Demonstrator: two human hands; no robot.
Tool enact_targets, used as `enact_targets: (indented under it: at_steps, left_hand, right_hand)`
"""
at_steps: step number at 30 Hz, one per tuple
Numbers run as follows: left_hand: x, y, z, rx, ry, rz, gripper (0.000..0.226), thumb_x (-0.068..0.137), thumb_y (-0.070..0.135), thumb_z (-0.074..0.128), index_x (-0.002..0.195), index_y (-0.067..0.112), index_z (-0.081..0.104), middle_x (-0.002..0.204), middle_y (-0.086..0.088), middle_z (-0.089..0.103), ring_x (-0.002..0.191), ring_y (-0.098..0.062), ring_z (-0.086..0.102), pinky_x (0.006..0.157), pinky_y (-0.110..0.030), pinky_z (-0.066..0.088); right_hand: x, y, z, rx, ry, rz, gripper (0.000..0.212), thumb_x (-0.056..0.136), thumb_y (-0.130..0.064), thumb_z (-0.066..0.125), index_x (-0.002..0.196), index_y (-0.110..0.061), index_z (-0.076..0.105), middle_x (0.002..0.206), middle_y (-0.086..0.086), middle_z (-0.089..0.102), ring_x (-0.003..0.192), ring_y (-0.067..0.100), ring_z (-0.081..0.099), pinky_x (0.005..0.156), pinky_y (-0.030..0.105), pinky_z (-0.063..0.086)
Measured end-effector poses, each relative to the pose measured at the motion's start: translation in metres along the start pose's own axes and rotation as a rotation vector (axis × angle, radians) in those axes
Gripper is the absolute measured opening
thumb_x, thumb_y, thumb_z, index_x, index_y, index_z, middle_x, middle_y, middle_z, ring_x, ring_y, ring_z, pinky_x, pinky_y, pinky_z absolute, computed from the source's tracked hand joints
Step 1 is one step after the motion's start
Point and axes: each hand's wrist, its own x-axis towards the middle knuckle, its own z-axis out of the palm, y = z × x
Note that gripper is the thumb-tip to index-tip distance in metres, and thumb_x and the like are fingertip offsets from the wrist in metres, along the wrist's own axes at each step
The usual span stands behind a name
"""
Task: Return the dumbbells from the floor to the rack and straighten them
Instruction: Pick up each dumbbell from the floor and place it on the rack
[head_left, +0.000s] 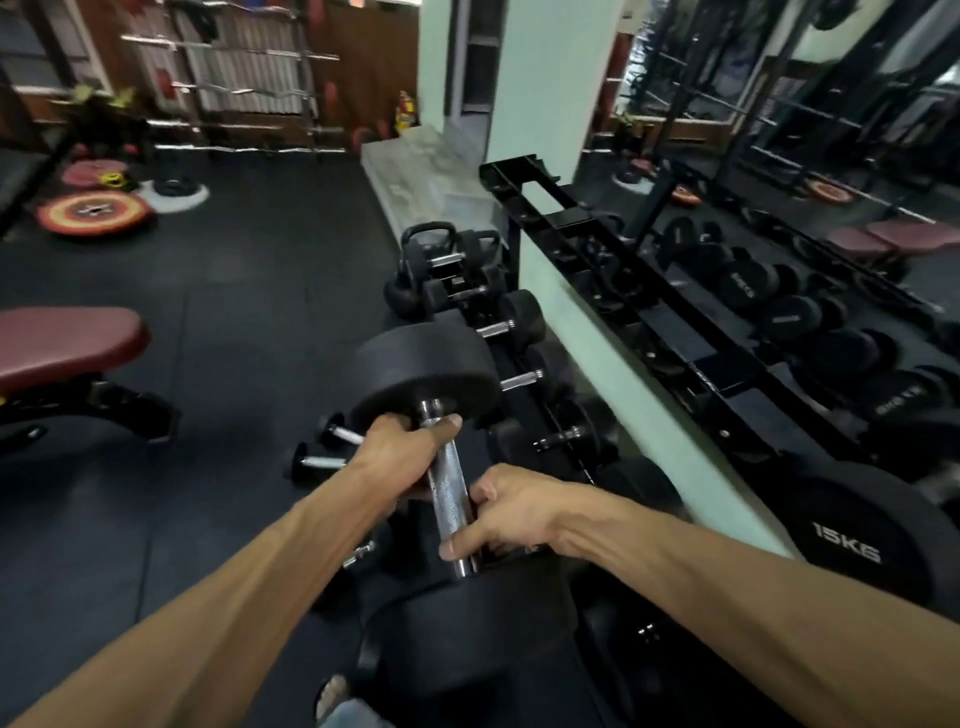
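Underfoot, black rubber floor (234, 291); mirror (810, 156) behind the rack (597, 228).

We see dumbbell (441, 415): glossy knurled metal handle, matt black rubber heads; floor (234, 312) matt rubber; bench (67, 338) smooth maroon vinyl.

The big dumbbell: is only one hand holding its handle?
No: the left hand and the right hand both grip the big dumbbell by its chrome handle.
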Motion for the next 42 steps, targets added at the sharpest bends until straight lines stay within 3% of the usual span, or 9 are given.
enact_targets:
  at_steps: [4, 9, 13, 19, 21, 27, 32, 37, 42]
  left_hand:
    - [0.042, 0.029, 0.035, 0.069, -0.165, 0.010, 0.024, 0.085, 0.030, 0.072, 0.090, 0.010, 0.060, 0.076, -0.005, 0.066, 0.068, -0.020, 0.066, 0.052, -0.031, 0.054]
    - [0.092, 0.075, 0.099, 0.185, -0.398, 0.036, 0.020, 0.088, 0.029, 0.069, 0.081, 0.013, 0.059, 0.067, -0.002, 0.061, 0.058, -0.015, 0.061, 0.041, -0.022, 0.046]
    - [0.118, 0.102, 0.167, 0.264, -0.533, 0.068, 0.024, 0.086, 0.030, 0.070, 0.095, 0.009, 0.061, 0.074, -0.003, 0.063, 0.066, -0.019, 0.064, 0.051, -0.028, 0.052]
    - [0.154, 0.116, 0.287, 0.397, -0.629, 0.084, 0.041, 0.080, 0.040, 0.073, 0.107, 0.012, 0.063, 0.092, -0.005, 0.070, 0.085, -0.023, 0.069, 0.070, -0.032, 0.057]
    - [0.163, 0.120, 0.328, 0.447, -0.643, 0.064, 0.042, 0.078, 0.041, 0.075, 0.105, 0.012, 0.062, 0.094, -0.007, 0.071, 0.087, -0.024, 0.069, 0.079, -0.036, 0.057]
    - [0.185, 0.128, 0.449, 0.550, -0.782, 0.041, 0.055, 0.080, 0.039, 0.075, 0.120, 0.007, 0.056, 0.106, -0.008, 0.068, 0.085, -0.017, 0.065, 0.063, -0.026, 0.048]
    - [0.198, 0.139, 0.519, 0.616, -0.895, 0.039, 0.086, 0.066, 0.050, 0.078, 0.136, 0.010, 0.047, 0.126, -0.003, 0.064, 0.109, -0.019, 0.061, 0.092, -0.034, 0.049]
    - [0.210, 0.150, 0.564, 0.696, -1.016, 0.031, 0.040, 0.084, 0.029, 0.073, 0.118, 0.017, 0.055, 0.103, 0.003, 0.065, 0.089, -0.011, 0.061, 0.057, -0.023, 0.047]
    - [0.224, 0.147, 0.589, 0.771, -1.077, 0.024, 0.035, 0.084, 0.028, 0.073, 0.113, 0.015, 0.060, 0.098, -0.003, 0.067, 0.092, -0.021, 0.066, 0.067, -0.037, 0.059]
  right_hand:
    - [0.007, 0.008, -0.034, 0.056, 0.138, 0.047, 0.031, 0.070, -0.032, 0.087, 0.072, -0.016, 0.061, 0.059, -0.009, 0.050, 0.056, 0.007, 0.047, 0.058, 0.023, 0.040]
    - [0.008, 0.022, -0.092, 0.255, 0.264, 0.149, 0.032, 0.071, -0.029, 0.087, 0.097, -0.016, 0.075, 0.084, -0.002, 0.069, 0.082, 0.010, 0.062, 0.072, 0.023, 0.045]
    - [0.004, 0.050, -0.140, 0.409, 0.359, 0.201, 0.022, 0.074, -0.023, 0.085, 0.090, -0.013, 0.074, 0.070, 0.002, 0.057, 0.068, 0.016, 0.051, 0.060, 0.028, 0.040]
    - [0.004, 0.123, -0.211, 0.541, 0.494, 0.278, 0.042, 0.068, -0.024, 0.089, 0.099, -0.002, 0.073, 0.069, 0.001, 0.059, 0.060, 0.011, 0.052, 0.054, 0.023, 0.040]
    - [0.003, 0.148, -0.234, 0.563, 0.518, 0.309, 0.047, 0.063, -0.028, 0.090, 0.098, -0.001, 0.073, 0.075, 0.004, 0.065, 0.067, 0.015, 0.059, 0.061, 0.027, 0.048]
    - [-0.010, 0.215, -0.305, 0.684, 0.583, 0.413, 0.044, 0.067, -0.028, 0.089, 0.102, -0.004, 0.074, 0.099, 0.014, 0.076, 0.095, 0.029, 0.072, 0.089, 0.043, 0.058]
    - [-0.009, 0.253, -0.344, 0.745, 0.657, 0.454, 0.027, 0.072, -0.027, 0.087, 0.090, -0.012, 0.073, 0.088, 0.005, 0.073, 0.082, 0.018, 0.069, 0.074, 0.031, 0.056]
    - [0.009, 0.283, -0.364, 0.884, 0.727, 0.434, 0.035, 0.074, -0.017, 0.085, 0.107, -0.014, 0.073, 0.094, 0.002, 0.074, 0.085, 0.013, 0.071, 0.076, 0.023, 0.056]
    - [0.027, 0.302, -0.372, 0.959, 0.758, 0.482, 0.027, 0.073, -0.020, 0.087, 0.093, -0.021, 0.069, 0.088, -0.004, 0.072, 0.081, 0.009, 0.067, 0.068, 0.020, 0.051]
